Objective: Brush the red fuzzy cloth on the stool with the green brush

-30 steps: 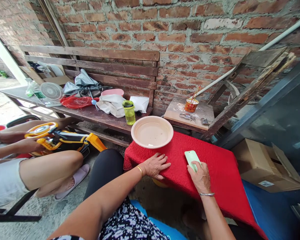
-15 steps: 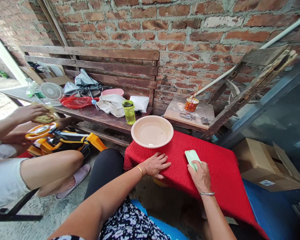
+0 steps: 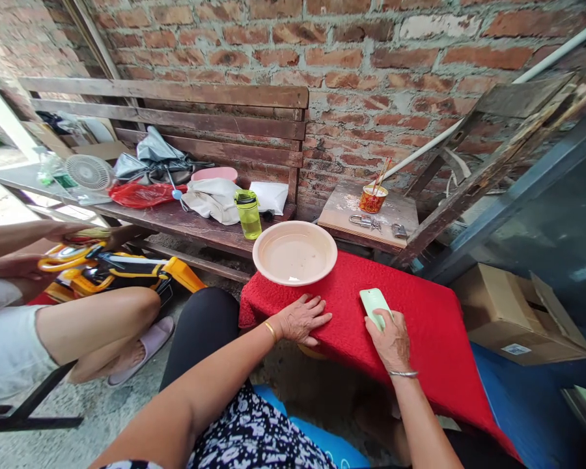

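My left hand (image 3: 303, 320) lies flat on the near left part of a red cloth (image 3: 430, 339), fingers spread and nothing in them. Closed round the near end of a pale green scrub brush (image 3: 374, 301), my right hand (image 3: 391, 340) keeps it low over the cloth. The brush's underside is hidden, so bristles do not show. Just beyond my left hand, a pale pink basin (image 3: 295, 281) stands on the cloth's far left corner with clear water in it.
A yellow-green bottle (image 3: 249, 215), white cloth and small fan (image 3: 88, 172) stand on the wooden bench. Padlocks (image 3: 366, 222) and a red-yellow cup (image 3: 372, 198) sit on a board. At left, another person handles a yellow-black toy (image 3: 122, 268). A cardboard box (image 3: 522, 312) is at right.
My hands and the brush keep nearly the same places on the cloth. The other person's hand has lowered toward the yellow toy. The view has shifted slightly.
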Demonstrator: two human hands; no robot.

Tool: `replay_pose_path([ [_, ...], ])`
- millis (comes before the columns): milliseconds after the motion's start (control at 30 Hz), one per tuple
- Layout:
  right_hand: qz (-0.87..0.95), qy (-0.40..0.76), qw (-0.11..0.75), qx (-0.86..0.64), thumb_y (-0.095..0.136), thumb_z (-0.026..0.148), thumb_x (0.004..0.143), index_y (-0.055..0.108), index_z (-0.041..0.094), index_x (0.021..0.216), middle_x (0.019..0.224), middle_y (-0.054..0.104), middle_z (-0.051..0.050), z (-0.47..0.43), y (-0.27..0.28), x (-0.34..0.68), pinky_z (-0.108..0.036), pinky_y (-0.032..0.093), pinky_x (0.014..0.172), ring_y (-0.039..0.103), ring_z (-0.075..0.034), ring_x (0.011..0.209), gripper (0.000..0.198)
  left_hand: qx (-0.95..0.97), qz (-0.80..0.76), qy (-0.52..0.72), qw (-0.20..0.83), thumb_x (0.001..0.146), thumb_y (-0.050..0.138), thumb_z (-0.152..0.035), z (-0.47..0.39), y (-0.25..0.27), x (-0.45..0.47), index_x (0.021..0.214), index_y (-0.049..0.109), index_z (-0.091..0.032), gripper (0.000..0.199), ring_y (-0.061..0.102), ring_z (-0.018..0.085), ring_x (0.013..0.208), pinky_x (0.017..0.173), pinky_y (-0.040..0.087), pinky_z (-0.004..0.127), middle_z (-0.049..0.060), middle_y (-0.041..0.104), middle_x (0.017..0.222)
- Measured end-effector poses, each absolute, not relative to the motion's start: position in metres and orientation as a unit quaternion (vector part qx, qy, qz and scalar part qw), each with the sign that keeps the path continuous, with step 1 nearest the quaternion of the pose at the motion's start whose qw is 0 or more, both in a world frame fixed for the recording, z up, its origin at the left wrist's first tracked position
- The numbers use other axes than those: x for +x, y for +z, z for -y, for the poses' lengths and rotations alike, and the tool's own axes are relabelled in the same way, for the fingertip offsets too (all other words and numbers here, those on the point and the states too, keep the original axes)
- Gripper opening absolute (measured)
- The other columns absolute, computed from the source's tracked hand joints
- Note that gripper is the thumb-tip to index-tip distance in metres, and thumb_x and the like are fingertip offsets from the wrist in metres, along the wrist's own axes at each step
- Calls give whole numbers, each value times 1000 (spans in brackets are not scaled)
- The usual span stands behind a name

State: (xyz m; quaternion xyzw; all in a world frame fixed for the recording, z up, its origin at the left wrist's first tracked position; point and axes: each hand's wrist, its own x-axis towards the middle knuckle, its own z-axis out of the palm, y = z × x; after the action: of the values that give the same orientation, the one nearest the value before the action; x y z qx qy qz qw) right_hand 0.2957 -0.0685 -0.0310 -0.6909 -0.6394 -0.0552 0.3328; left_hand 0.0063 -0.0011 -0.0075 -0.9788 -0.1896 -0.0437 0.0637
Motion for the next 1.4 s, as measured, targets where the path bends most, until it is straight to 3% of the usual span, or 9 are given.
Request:
replay_pose_path([
  [433, 630, -28, 331, -702, 48, 61, 87, 68, 21, 98, 91, 54, -10, 67, -30, 302, -40, 46, 80, 52, -27, 91, 47, -979, 187, -65, 51, 85, 54, -69, 0, -7, 7, 141, 49, -16, 77, 48, 39, 128, 104, 36, 53, 21, 53, 139],
  [733, 491, -30, 282, -824, 50, 66, 76, 71, 25, 95, 73, 49, -6, 85, -20, 372, -39, 41, 62, 52, -30, 80, 50, -979, 182, -72, 58, 84, 58, -65, -3, -12, 8, 143, 47, -18, 76, 49, 38, 128, 103, 37, 50, 20, 54, 138],
  [933, 326, -24, 265, -907, 58, 72, 69, 74, 25, 93, 68, 39, -4, 106, -11, 422, -41, 37, 53, 40, -25, 61, 55, -979, 176, -76, 62, 86, 54, -66, -3, -9, 8, 141, 49, -16, 75, 51, 38, 126, 102, 38, 47, 21, 55, 136],
  [1067, 428, -14, 329, -842, 54, 74, 72, 72, 21, 92, 71, 46, -6, 90, -9, 387, -45, 45, 66, 50, -30, 76, 59, -980, 179, -69, 58, 87, 53, -66, -2, -9, 8, 142, 48, -17, 74, 49, 38, 126, 102, 37, 50, 21, 54, 137],
  [1167, 550, 15, 369, -749, 53, 71, 77, 71, 22, 94, 86, 52, -8, 71, -11, 330, -42, 48, 77, 54, -27, 86, 55, -979, 189, -61, 46, 85, 55, -67, -1, -8, 7, 143, 48, -18, 76, 48, 38, 127, 103, 37, 52, 20, 53, 139],
  [1400, 678, 45, 293, -672, 60, 45, 84, 71, 26, 98, 92, 52, -4, 43, -12, 250, -31, 44, 71, 54, -19, 79, 26, -978, 196, -49, 50, 82, 58, -69, -1, -11, 5, 145, 47, -19, 80, 46, 39, 130, 105, 36, 54, 21, 52, 141],
])
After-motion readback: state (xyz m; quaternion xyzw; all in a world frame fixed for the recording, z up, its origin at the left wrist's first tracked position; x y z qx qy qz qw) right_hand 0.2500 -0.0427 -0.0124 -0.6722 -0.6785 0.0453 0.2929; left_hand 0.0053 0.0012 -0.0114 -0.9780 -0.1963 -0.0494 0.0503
